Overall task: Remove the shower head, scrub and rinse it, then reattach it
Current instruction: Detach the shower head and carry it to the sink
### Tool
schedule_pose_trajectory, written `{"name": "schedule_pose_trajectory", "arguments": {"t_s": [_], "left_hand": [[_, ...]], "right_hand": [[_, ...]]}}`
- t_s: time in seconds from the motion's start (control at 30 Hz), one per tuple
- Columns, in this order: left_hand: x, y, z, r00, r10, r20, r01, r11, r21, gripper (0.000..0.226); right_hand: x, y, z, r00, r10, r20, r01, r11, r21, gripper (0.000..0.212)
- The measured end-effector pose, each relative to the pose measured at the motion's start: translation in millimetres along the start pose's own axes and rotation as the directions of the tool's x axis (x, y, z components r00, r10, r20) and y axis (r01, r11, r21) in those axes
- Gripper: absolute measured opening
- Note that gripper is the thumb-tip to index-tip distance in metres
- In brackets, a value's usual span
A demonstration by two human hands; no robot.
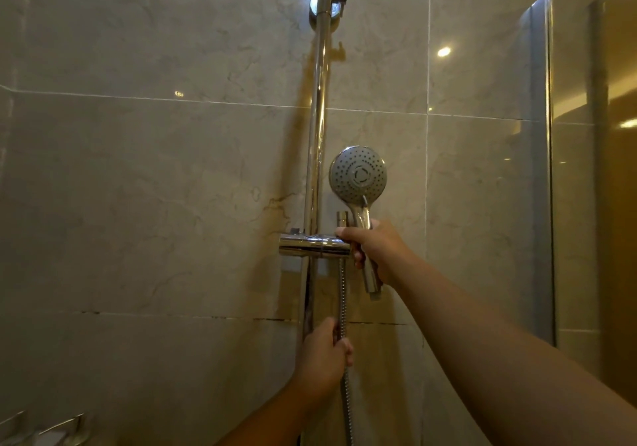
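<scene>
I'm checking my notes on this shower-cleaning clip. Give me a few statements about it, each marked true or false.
1. The right hand grips the shower head by its handle. True.
2. The left hand hangs free. False: it grips the hose.
3. The shower head faces the wall. False: it faces the camera.
4. The rail runs upright on the tiled wall. True.
</scene>
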State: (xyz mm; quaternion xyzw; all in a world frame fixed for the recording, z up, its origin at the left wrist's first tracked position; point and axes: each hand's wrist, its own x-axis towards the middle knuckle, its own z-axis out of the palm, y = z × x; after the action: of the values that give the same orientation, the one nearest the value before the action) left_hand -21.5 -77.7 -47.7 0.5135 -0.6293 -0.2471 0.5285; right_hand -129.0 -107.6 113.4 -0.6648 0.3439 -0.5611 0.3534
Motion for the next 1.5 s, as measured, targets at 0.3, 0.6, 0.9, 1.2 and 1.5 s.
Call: {"name": "schedule_pose_trajectory", "arguments": {"t_s": [0.3, 0.6, 0.9, 1.2, 1.5], "left_hand": [[-12, -18, 11, 1.000, 0.005, -0.028, -0.004, 1.000, 0.012, 0.013], [-16, -20, 8, 1.000, -0.005, -0.012, 0.005, 0.999, 0.032, 0.012], [-22, -20, 10, 1.000, 0.015, -0.018, -0.014, 0.999, 0.039, 0.031], [-43, -20, 12, 0.995, -0.040, -0.089, 0.039, 0.999, -0.017, 0.049], [-96, -34, 32, 0.979, -0.135, 0.151, 0.177, 0.935, -0.307, 0.029]], "right_hand": [[-9, 14, 1, 0.992, 0.093, 0.090, -0.116, 0.951, 0.287, 0.022], [-15, 21, -2, 0.993, 0.040, 0.108, -0.071, 0.951, 0.302, 0.019], [-26, 39, -10, 0.998, 0.052, -0.021, -0.043, 0.951, 0.307, 0.034], [-54, 78, -24, 0.978, 0.209, 0.011, -0.198, 0.907, 0.373, 0.041], [-125, 131, -13, 0.930, 0.361, 0.065, -0.354, 0.836, 0.419, 0.015]]}}
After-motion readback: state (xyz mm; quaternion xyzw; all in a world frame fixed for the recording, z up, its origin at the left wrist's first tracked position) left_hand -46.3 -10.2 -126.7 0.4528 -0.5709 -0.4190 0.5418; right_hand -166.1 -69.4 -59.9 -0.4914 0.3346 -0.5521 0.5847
